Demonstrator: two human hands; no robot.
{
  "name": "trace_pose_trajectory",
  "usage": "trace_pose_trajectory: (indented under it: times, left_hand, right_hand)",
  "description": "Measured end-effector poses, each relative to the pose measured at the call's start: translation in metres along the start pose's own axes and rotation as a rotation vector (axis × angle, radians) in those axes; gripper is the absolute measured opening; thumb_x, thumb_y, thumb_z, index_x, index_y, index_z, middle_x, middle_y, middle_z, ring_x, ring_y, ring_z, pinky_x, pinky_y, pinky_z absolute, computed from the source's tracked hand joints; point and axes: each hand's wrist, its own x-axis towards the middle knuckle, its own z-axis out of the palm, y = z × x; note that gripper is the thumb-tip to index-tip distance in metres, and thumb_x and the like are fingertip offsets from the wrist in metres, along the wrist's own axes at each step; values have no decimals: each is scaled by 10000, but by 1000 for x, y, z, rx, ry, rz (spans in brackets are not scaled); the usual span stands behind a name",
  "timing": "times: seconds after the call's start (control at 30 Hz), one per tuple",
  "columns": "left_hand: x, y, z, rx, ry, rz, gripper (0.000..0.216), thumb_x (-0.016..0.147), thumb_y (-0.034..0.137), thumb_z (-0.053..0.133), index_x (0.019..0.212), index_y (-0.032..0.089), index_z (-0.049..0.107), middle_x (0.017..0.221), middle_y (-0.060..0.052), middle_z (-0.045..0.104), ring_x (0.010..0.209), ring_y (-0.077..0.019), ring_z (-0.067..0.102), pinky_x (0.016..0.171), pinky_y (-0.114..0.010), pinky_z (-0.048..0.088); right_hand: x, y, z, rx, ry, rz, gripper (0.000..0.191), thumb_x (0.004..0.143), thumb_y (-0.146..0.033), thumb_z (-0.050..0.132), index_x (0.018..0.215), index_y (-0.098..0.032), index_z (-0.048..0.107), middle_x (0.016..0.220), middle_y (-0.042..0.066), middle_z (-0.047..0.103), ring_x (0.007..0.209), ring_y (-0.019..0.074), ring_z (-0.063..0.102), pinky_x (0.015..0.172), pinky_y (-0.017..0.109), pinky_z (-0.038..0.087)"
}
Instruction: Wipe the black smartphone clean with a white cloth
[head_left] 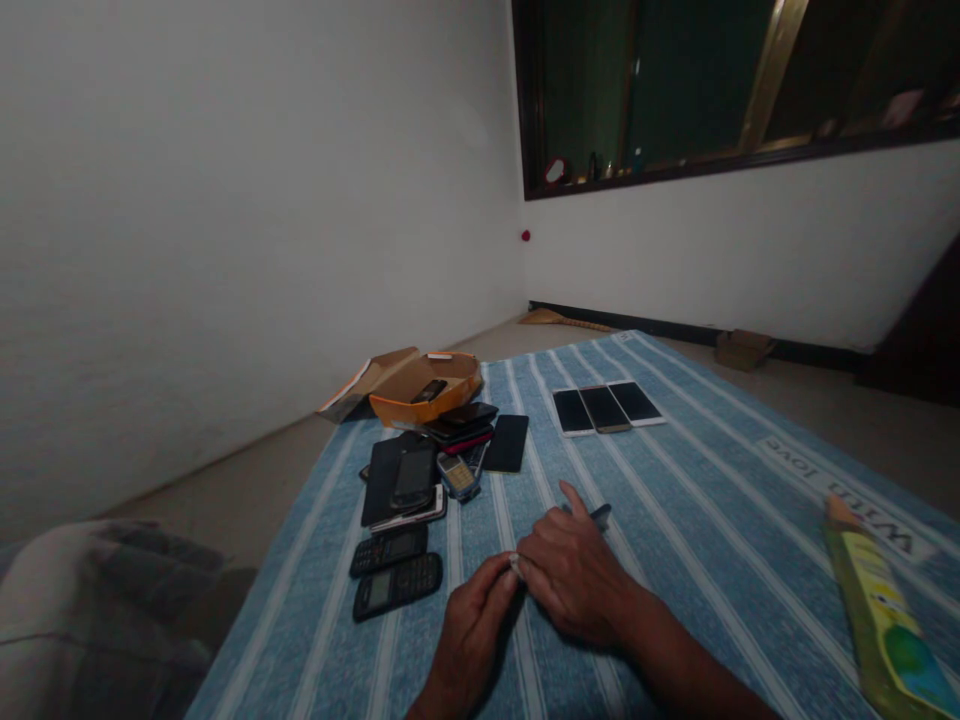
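Observation:
My right hand [574, 575] lies on the blue striped cloth [697, 500], curled over a dark phone [600, 515] whose far end pokes out past the fingers; the forefinger points away. My left hand [472, 630] meets it from the left, fingertips pinched against a small pale edge between the two hands. Just left of my hands lie two black keypad phones [394, 570].
A heap of phones [442, 460] and a black slab lie further up the cloth. An orange box [427, 390] with a phone inside sits at the far edge. Three smartphones [606, 408] lie side by side. A yellow-green packet [877, 610] is at the right.

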Motion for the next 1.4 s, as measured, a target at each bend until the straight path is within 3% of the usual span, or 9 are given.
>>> trace_pose_trajectory:
  times: [0.33, 0.57, 0.83, 1.1, 1.27, 1.4]
  left_hand:
    - [5, 4, -4, 67, 47, 22, 320, 859, 443, 599, 858, 169, 764, 739, -42, 726, 688, -198, 636, 667, -267, 500]
    - [7, 6, -6, 71, 112, 15, 268, 806, 415, 653, 755, 171, 752, 679, -33, 707, 654, -193, 620, 647, -275, 487]
    - [5, -3, -8, 103, 167, 29, 263, 787, 397, 681, 666, 164, 693, 636, -11, 664, 627, -172, 595, 634, -264, 467]
    - [5, 1, -7, 160, 91, 52, 395, 855, 502, 594, 686, 159, 695, 618, -15, 635, 606, -165, 569, 601, -248, 457]
    - [5, 7, -3, 142, 67, 52, 477, 866, 549, 553, 591, 169, 642, 543, 3, 561, 529, -140, 492, 534, -235, 425]
    - [5, 10, -4, 142, 85, 66, 420, 849, 510, 593, 626, 167, 685, 576, -11, 612, 562, -156, 542, 576, -250, 456]
  right_hand:
    - [-2, 7, -10, 106, -53, 15, 219, 914, -154, 420, 1067, -220, 563, 923, 14, 598, 891, 173, 553, 1124, 519, 117]
    - [-2, 4, -7, 113, 19, 9, 205, 898, -106, 443, 1011, -217, 573, 939, 14, 617, 908, 170, 566, 1127, 506, 109]
    - [-2, -1, -4, 106, -42, -2, 201, 881, -84, 465, 997, -220, 557, 922, 6, 619, 917, 168, 566, 1136, 488, 124]
    - [-1, -1, -2, 115, -75, 15, 181, 924, -105, 439, 992, -218, 563, 949, 12, 624, 940, 168, 566, 1130, 496, 152]
    - [-1, 0, 2, 79, -75, 8, 195, 914, -103, 446, 1016, -219, 565, 931, 12, 614, 926, 172, 555, 1128, 491, 159]
    - [-2, 1, 4, 62, -72, 10, 184, 911, -112, 454, 1007, -221, 567, 912, 8, 605, 910, 173, 549, 1127, 485, 165]
